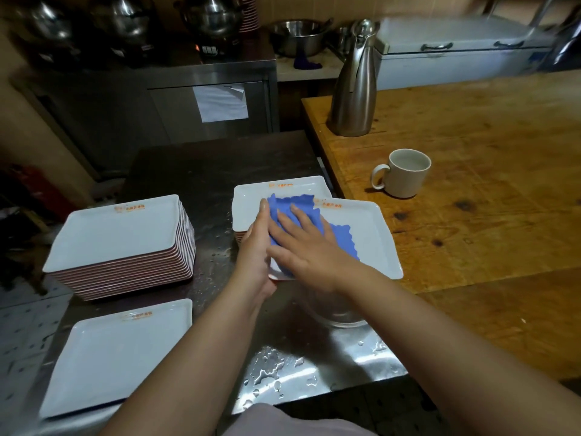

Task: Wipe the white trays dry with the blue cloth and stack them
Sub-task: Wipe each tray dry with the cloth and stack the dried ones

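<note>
Pressing blue cloth (309,228) with spread right hand (309,247) fingers, left hand (256,247) gripping tilted tray's (374,243) left edge, overhanging wooden table (471,184).

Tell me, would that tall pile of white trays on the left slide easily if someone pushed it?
Probably not. The tall stack of trays holds many layers, so it is likely heavy. The steel counter beside it shows water drops, so it might slide somewhat. Its edges look neatly aligned, so toppling seems unlikely.
</note>
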